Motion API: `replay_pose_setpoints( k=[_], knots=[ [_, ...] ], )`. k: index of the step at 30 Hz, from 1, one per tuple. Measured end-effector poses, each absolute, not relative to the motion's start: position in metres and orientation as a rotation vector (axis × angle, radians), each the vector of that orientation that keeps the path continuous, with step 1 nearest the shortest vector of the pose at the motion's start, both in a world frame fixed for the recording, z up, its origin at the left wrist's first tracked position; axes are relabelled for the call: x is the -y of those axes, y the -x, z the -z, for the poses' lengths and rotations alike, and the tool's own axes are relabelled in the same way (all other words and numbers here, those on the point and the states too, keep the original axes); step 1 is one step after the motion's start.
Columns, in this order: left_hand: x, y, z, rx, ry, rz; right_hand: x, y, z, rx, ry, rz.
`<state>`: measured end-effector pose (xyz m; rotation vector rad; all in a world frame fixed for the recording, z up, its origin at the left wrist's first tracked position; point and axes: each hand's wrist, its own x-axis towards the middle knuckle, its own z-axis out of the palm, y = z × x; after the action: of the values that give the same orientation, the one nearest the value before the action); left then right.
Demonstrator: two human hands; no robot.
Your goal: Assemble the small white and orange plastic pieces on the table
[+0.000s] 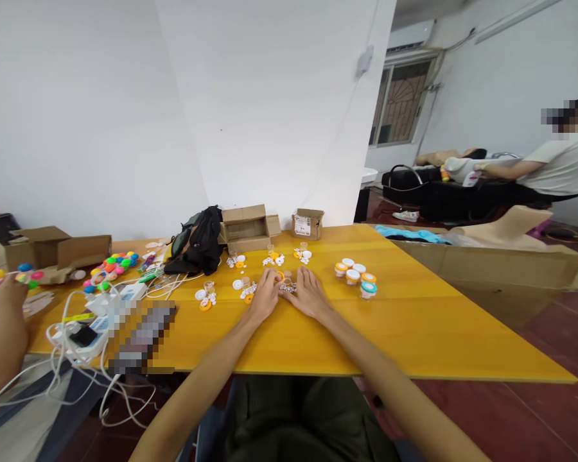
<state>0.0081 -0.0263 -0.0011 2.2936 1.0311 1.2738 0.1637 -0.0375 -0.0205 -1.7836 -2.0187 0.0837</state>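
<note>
Both my hands rest on the yellow table, side by side. My left hand has its fingers curled down around a small orange lid and a heap of tiny white pieces. My right hand lies flat beside it, fingers stretched forward and touching the same heap. Small clear jars with orange and white lids are scattered just beyond my fingers. A cluster of closed little pots with orange, white and teal lids stands to the right of my right hand.
A black bag and open cardboard boxes sit at the table's far edge. White cables and a power strip cover the left end, near colourful balls. Another person's hand is at far left; someone sits at far right.
</note>
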Motion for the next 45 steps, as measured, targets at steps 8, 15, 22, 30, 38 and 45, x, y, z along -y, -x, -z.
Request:
replay_pose_setpoints(
  k=[8,15,22,30,38,45],
  knots=[
    [0.027,-0.008,0.0,-1.022,-2.296,-1.247,0.042,-0.162,0.024,2.077,1.794,-0.062],
    [0.03,-0.009,-0.003,-1.002,-2.302,-1.214,0.045,-0.163,0.021,2.048,1.723,-0.051],
    [0.034,-0.009,-0.005,-0.945,-2.268,-1.191,0.055,-0.167,0.009,1.951,1.403,-0.003],
    [0.037,-0.009,-0.006,-0.848,-2.261,-1.125,0.06,-0.167,0.002,1.959,1.311,-0.068],
    [0.04,-0.01,-0.009,-0.838,-2.263,-1.131,0.065,-0.165,-0.001,1.923,1.463,-0.081],
    [0.043,-0.008,-0.009,-0.88,-2.335,-1.055,0.072,-0.163,0.001,1.893,1.53,-0.11]
  ],
)
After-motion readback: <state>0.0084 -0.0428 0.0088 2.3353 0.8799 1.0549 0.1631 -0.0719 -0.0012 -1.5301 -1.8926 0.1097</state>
